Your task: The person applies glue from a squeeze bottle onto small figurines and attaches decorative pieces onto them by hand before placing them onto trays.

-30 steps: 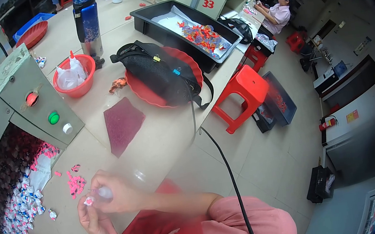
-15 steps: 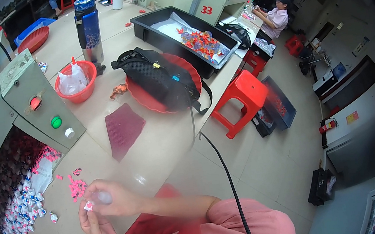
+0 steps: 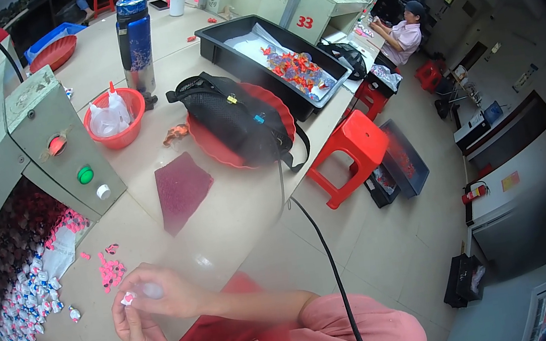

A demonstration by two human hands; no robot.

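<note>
1 head view, from the left of 2 head-worn fisheye cameras, facing down across the table (image 3: 123,223); left hand (image 3: 140,333) and right hand (image 3: 171,291) close, lower left of frame; floor (image 3: 382,253) farther off, right of frame.

A blue bottle (image 3: 136,46) stands at upper left, a black bag (image 3: 226,113) lies upper centre, a red stool (image 3: 364,135) right of centre.
</note>
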